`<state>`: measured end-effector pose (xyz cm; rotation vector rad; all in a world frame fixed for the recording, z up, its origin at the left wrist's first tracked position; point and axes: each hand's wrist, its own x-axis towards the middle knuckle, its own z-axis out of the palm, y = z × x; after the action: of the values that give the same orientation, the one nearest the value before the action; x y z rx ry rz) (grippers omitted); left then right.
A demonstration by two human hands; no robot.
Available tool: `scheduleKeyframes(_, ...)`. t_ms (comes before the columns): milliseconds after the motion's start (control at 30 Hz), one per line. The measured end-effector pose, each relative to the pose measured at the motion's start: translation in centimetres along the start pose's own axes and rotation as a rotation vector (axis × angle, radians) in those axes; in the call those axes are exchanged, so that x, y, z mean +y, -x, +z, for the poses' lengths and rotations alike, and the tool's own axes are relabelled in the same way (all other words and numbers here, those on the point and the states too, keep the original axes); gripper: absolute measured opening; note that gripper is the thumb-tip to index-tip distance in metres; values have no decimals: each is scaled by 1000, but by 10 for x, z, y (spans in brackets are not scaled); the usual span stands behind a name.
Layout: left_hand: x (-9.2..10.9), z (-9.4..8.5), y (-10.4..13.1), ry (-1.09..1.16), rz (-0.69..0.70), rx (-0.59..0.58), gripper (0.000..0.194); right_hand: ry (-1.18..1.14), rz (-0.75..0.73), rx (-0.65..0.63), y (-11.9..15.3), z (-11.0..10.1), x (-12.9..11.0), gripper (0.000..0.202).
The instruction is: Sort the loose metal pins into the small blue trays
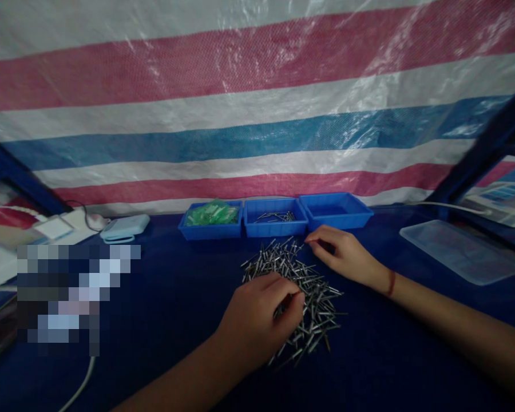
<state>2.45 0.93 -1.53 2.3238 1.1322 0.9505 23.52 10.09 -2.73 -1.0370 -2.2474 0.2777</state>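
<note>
A loose heap of thin metal pins that look like blind rivets point(320, 300) lies on the dark blue table. Over the heap's left side is my left hand point(255, 317), thumb and index finger pinched together. My right hand point(345, 256) hovers by the heap's upper right edge, in front of the bins, its fingertips also pinched. Whatever either pinch holds is too small to make out. Behind the heap, the middle blue bin point(277, 229) contains a few similar pins. The right blue bin point(339, 221) shows only its bare inside.
The left blue bin point(210, 231) holds green plastic packaging point(214, 213). A translucent plastic lid point(459, 252) lies at right. On the left are a light blue case point(124, 228), a white cable point(83, 377) and a pixelated area. Striped sheeting point(257, 137) hangs behind.
</note>
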Motion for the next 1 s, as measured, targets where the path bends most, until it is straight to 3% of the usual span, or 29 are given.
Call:
scheduleKeyframes(233, 0, 2, 1, -8, -18, -39, 16, -7, 29, -48, 1, 8, 8, 20)
scheduleKeyframes(400, 2, 3, 0, -12, -33, -69, 16, -62, -75, -25, 3, 7, 2, 19)
scheduleKeyframes(500, 3, 3, -1, -13, -18, -68, 16, -104, -141, -81, 4, 4, -1, 15)
scheduleKeyframes(600, 4, 4, 0, -22, -16, -79, 16, -112, -140, -161, 4, 4, -4, 11)
scheduleKeyframes(733, 7, 5, 1, -27, -15, -101, 15, -100, -146, -158, 4, 5, -5, 16)
scheduleKeyframes(1000, 7, -16, -6, -108, 18, 102, 14, -129, -189, -209, 5, 3, -2, 23)
